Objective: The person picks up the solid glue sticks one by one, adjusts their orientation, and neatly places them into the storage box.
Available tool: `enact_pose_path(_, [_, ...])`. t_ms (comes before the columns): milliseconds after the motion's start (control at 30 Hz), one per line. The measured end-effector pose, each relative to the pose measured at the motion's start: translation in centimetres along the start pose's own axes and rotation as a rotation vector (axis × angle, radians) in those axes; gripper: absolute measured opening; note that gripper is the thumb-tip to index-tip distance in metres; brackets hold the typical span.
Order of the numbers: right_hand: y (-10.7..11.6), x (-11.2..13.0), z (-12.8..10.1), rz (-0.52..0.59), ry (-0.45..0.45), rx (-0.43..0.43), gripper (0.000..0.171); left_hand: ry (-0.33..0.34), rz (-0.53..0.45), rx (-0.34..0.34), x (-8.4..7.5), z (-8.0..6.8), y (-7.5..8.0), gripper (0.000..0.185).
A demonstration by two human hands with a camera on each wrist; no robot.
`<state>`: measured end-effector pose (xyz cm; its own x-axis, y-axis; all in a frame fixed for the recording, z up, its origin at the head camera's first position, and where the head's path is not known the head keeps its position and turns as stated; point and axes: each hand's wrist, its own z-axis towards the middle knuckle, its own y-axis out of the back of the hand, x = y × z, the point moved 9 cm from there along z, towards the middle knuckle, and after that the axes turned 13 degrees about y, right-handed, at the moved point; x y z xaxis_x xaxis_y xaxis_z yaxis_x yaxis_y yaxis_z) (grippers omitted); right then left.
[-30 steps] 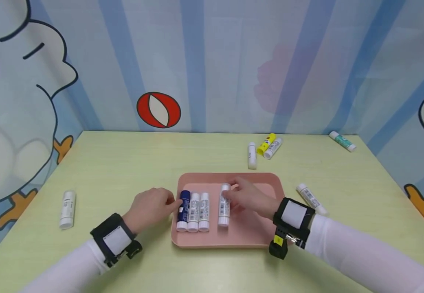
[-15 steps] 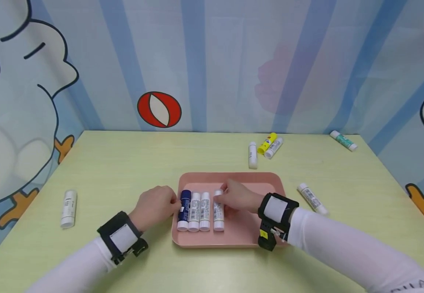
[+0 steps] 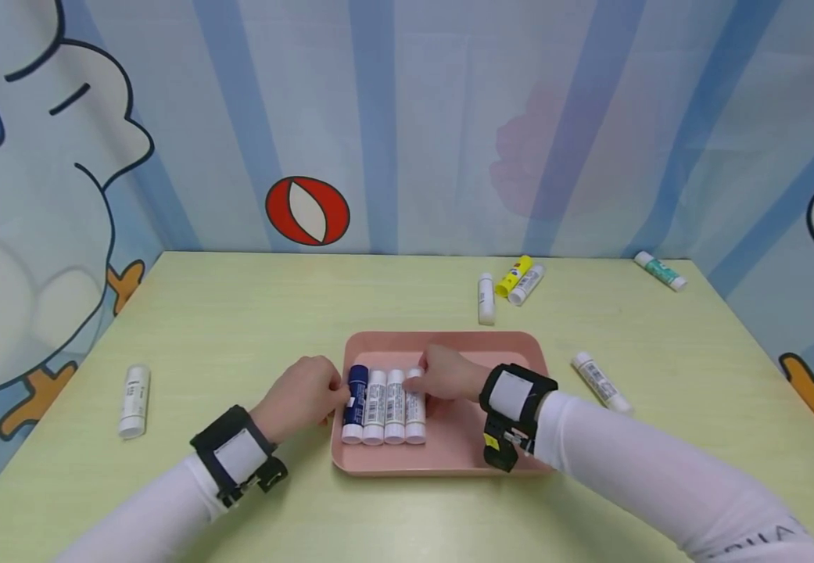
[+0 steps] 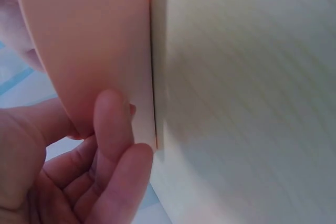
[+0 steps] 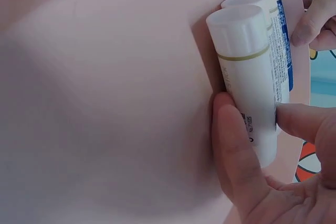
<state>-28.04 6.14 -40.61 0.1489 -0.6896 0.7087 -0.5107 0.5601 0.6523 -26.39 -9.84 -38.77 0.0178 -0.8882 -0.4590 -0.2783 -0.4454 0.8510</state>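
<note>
A pink tray (image 3: 452,446) lies on the table and carries a row of glue sticks side by side. At its left end is a dark blue glue stick (image 3: 356,399) with a white base, then two white ones (image 3: 385,410). My right hand (image 3: 451,374) pinches another white glue stick (image 5: 247,77) between thumb and fingers, close against the row's right side. My left hand (image 3: 304,397) grips the tray's left edge. In the left wrist view, its thumb reaches over the rim while the fingers (image 4: 113,124) curl against the outer wall.
A white glue stick (image 3: 134,401) lies at far left, another (image 3: 600,381) right of the tray. Behind the tray lie a white one (image 3: 486,299), a yellow one (image 3: 514,276) and a white one (image 3: 526,285). A green-and-white one (image 3: 660,270) is at the back right.
My right hand has moved left with the white glue stick, closing the gap to the row. My left hand has stayed at the tray's left edge.
</note>
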Motion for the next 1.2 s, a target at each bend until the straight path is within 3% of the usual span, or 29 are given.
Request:
enact_pose_path(533, [-0.1, 0.0, 0.2, -0.005, 0.004, 0.02, 0.024, 0.003, -0.002, -0.003, 0.0, 0.2, -0.1, 0.03])
enact_pose_path(733, [0.2, -0.1, -0.2, 0.017, -0.002, 0.019, 0.033, 0.008, -0.022, 0.002, 0.0, 0.1, -0.1, 0.027])
enact_pose_path(1000, [2.1, -0.8, -2.0, 0.093, 0.03, 0.013, 0.042, -0.003, -0.032, -0.004, 0.0, 0.0, -0.1, 0.029])
enact_pose_path(1200, [5.4, -1.8, -4.1, 0.123, 0.068, -0.049, 0.044, 0.0, -0.029, -0.006, 0.1, 0.1, -0.2, 0.029])
